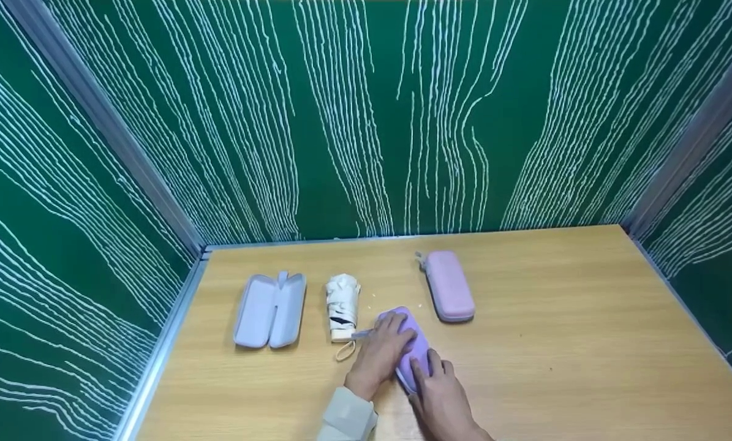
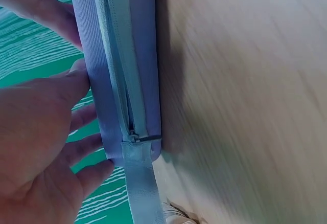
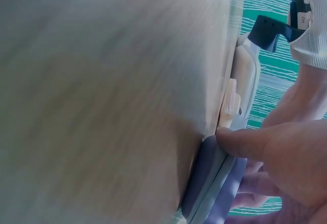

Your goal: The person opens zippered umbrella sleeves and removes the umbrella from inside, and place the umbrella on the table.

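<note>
On the light wooden table (image 1: 574, 343) lies an oblong purple zip case (image 1: 419, 351), right of a folded cream fabric umbrella (image 1: 343, 300). In the head view, its long axis is slanted, from the far left to the near right; the far end, with a flat grey strap (image 2: 143, 191), points away from the person. The left hand (image 1: 380, 351) grasps the case at its far half, with bent fingers. The right hand (image 1: 445, 395) holds the near half between thumb and fingers.
</note>
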Motion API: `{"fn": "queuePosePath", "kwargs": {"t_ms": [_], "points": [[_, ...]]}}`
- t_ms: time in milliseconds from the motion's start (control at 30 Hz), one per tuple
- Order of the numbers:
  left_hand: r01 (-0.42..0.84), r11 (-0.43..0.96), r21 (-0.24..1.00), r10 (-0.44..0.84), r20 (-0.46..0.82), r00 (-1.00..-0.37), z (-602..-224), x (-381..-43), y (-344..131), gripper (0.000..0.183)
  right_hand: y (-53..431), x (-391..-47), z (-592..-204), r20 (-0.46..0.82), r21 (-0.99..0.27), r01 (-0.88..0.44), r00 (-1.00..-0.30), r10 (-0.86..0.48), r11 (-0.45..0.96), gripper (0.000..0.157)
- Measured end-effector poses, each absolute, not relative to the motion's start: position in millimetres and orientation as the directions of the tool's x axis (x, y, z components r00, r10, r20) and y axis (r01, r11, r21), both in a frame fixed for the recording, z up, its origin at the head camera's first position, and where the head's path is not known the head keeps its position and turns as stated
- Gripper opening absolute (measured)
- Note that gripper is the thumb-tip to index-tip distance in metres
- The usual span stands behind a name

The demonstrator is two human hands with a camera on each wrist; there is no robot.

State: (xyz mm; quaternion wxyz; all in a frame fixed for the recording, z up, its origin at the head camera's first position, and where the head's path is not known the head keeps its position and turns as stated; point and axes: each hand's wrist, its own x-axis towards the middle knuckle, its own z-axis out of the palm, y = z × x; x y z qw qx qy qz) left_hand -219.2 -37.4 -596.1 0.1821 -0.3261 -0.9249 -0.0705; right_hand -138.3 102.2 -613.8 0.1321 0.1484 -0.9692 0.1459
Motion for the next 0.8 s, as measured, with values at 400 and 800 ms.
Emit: {"fn": "queuePosePath", "kwargs": {"t_ms": [400,800], "points": [[0.682,0.728,0.062,0.633,0.321,-0.705,-596,-227,-41,0.017,92,-134,-618,0.393,-0.170,-0.309,-0.892,-0.223,0.936,0.062],[0.734,0.648,0.202,0.663,0.324,-0.675,-591,-234,-45,0.016,77,-132,-623,0.497,-0.117,-0.267,-0.850,-0.176,0.957,0.065]]}}
